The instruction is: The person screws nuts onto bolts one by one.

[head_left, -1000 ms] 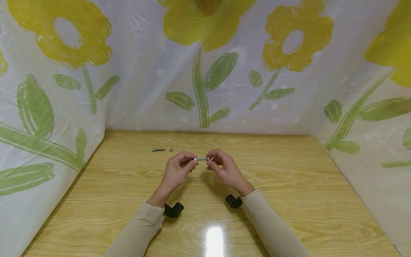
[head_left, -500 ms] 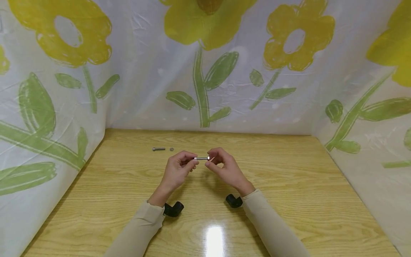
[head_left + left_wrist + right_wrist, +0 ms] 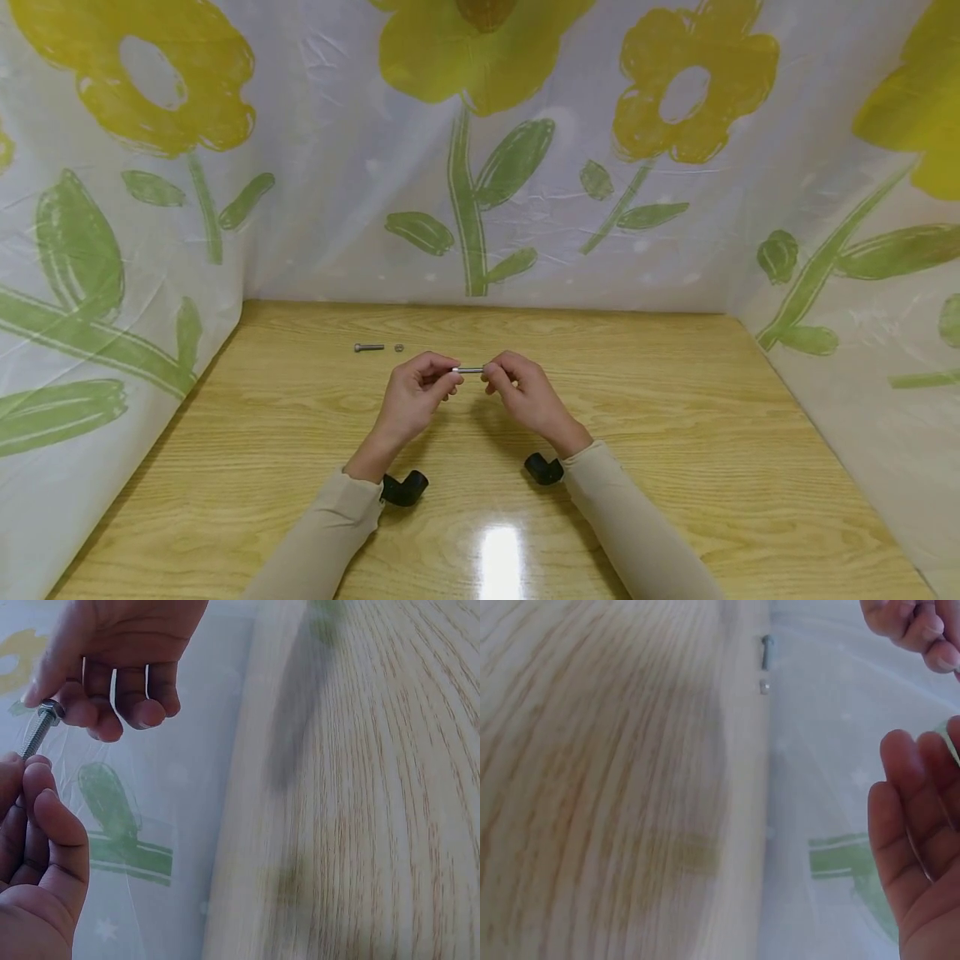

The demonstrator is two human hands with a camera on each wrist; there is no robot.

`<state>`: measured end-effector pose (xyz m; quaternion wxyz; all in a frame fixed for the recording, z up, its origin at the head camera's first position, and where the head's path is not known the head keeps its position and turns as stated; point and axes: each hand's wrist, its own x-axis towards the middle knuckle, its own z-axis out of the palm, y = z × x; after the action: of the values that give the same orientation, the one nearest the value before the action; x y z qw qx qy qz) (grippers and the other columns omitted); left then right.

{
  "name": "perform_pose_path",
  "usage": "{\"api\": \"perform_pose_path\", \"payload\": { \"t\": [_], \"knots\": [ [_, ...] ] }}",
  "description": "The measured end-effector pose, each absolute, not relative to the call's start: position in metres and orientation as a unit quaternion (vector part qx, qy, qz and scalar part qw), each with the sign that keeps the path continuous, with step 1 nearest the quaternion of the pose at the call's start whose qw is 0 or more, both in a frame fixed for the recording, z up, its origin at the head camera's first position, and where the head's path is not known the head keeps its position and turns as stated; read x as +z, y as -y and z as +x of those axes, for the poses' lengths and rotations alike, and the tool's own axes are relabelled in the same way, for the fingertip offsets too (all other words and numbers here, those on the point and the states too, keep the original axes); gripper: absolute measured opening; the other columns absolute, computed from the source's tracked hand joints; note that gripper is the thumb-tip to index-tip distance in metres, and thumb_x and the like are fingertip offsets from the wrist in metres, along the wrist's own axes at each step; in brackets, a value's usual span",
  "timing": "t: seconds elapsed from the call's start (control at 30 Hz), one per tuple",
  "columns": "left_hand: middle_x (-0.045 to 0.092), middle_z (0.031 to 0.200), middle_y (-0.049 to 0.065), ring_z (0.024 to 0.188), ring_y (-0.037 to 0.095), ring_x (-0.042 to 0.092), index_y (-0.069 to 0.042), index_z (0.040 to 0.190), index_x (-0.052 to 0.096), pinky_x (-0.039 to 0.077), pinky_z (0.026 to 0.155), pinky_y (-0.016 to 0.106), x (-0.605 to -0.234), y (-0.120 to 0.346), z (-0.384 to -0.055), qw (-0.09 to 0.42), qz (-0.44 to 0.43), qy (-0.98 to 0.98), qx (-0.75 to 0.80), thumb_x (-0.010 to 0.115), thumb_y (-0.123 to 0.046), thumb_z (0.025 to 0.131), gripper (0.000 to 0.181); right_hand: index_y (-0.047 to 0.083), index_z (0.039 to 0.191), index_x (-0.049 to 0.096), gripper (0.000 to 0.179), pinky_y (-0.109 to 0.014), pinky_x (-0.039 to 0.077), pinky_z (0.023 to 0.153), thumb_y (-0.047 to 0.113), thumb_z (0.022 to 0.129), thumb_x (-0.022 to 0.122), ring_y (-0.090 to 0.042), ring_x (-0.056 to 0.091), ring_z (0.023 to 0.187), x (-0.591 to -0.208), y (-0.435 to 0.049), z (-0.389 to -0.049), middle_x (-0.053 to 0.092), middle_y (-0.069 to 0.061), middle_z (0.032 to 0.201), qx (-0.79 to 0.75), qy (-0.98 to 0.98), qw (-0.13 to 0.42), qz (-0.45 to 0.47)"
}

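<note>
In the head view, a metal bolt (image 3: 470, 370) is held level above the table between both hands. My left hand (image 3: 412, 396) pinches its left end between thumb and fingers, which hide that end. At the other end, my right hand (image 3: 528, 400) has thumb and index finger on a hex nut (image 3: 51, 710), seen in the left wrist view on the threaded shank. The other right fingers hang loosely bent. The right wrist view shows part of each hand, with the held bolt out of sight.
A second bolt (image 3: 369, 347) and a loose nut (image 3: 399, 348) lie on the wooden table (image 3: 675, 417) beyond the left hand. A flowered cloth (image 3: 337, 167) walls the back and sides. Black curved pieces (image 3: 405, 489) sit at both wrists.
Half a second ago my right thumb and index finger stood apart around the nut. Now they have come together on it. The left hand and bolt have stayed nearly still.
</note>
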<state>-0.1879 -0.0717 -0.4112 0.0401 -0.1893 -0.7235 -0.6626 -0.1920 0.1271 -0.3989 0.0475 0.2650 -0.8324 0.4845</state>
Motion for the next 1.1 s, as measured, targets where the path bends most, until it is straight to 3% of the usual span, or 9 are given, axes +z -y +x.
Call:
{"api": "perform_pose_path", "payload": {
  "t": [0.13,0.3,0.43,0.6,0.73,0.83,1.0,1.1],
  "knots": [
    [0.065,0.089,0.027,0.079,0.051,0.057,0.008,0.104,0.065,0.053,0.067,0.048,-0.4115,0.0719,-0.1883,0.043,-0.189,0.725,-0.661,0.063,0.001,0.091,0.015,0.0,0.106,0.061,0.018,-0.039,0.049,0.073,0.014,0.1,0.051,-0.032,0.062,0.083,-0.3993,-0.1268,-0.1918,0.062,-0.018,0.095,0.495,0.833,0.029,0.246],
    [0.066,0.088,0.024,0.076,0.042,0.06,0.009,0.104,0.064,0.054,0.066,0.043,-0.412,0.0725,-0.1886,0.045,-0.189,0.732,-0.654,0.063,0.0,0.091,0.016,-0.003,0.125,0.049,0.034,-0.044,0.051,0.074,0.005,0.094,0.061,-0.031,0.063,0.084,-0.4027,-0.1264,-0.1924,0.059,-0.02,0.106,0.515,0.814,0.025,0.268],
    [0.066,0.089,0.026,0.074,0.033,0.062,0.006,0.103,0.065,0.053,0.067,0.047,-0.4116,0.073,-0.1885,0.045,-0.187,0.731,-0.654,0.062,0.001,0.091,0.014,-0.008,0.116,0.051,0.023,-0.04,0.053,0.072,-0.002,0.094,0.057,-0.032,0.063,0.078,-0.4049,-0.1266,-0.1931,0.061,-0.021,0.097,0.519,0.802,0.044,0.292],
    [0.066,0.09,0.026,0.072,0.022,0.062,0.004,0.104,0.065,0.054,0.067,0.045,-0.4107,0.0729,-0.1889,0.044,-0.191,0.728,-0.657,0.062,0.001,0.091,0.013,-0.003,0.103,0.058,0.013,-0.033,0.053,0.071,0.007,0.1,0.051,-0.029,0.065,0.08,-0.4047,-0.1267,-0.1925,0.062,-0.01,0.091,0.515,0.812,0.036,0.273],
    [0.067,0.09,0.023,0.075,0.035,0.062,0.006,0.104,0.065,0.054,0.067,0.043,-0.4107,0.0723,-0.1892,0.044,-0.192,0.727,-0.658,0.062,0.0,0.091,0.014,0.002,0.096,0.061,0.018,-0.04,0.053,0.073,0.012,0.102,0.047,-0.03,0.065,0.083,-0.4039,-0.1262,-0.1917,0.061,-0.012,0.091,0.515,0.818,0.023,0.255],
    [0.066,0.09,0.024,0.078,0.045,0.06,0.008,0.105,0.064,0.053,0.068,0.047,-0.4108,0.0722,-0.1892,0.042,-0.192,0.727,-0.658,0.062,0.001,0.092,0.015,0.0,0.101,0.061,0.018,-0.042,0.053,0.073,0.014,0.101,0.05,-0.031,0.064,0.082,-0.4033,-0.1258,-0.1914,0.062,-0.013,0.092,0.513,0.822,0.022,0.246],
    [0.065,0.092,0.025,0.08,0.046,0.059,0.011,0.106,0.062,0.054,0.068,0.046,-0.4107,0.0726,-0.1891,0.04,-0.19,0.726,-0.66,0.061,0.001,0.092,0.017,-0.002,0.121,0.055,0.03,-0.041,0.052,0.072,0.008,0.094,0.061,-0.029,0.063,0.081,-0.4034,-0.1252,-0.1919,0.063,-0.017,0.098,0.505,0.821,0.04,0.263],
    [0.065,0.091,0.025,0.079,0.046,0.059,0.011,0.106,0.062,0.053,0.069,0.049,-0.4103,0.0729,-0.1887,0.041,-0.189,0.726,-0.66,0.061,0.001,0.092,0.017,-0.003,0.12,0.053,0.029,-0.04,0.053,0.071,0.002,0.093,0.061,-0.029,0.064,0.078,-0.4042,-0.125,-0.1927,0.063,-0.02,0.098,0.509,0.81,0.054,0.285]
  ]
}}
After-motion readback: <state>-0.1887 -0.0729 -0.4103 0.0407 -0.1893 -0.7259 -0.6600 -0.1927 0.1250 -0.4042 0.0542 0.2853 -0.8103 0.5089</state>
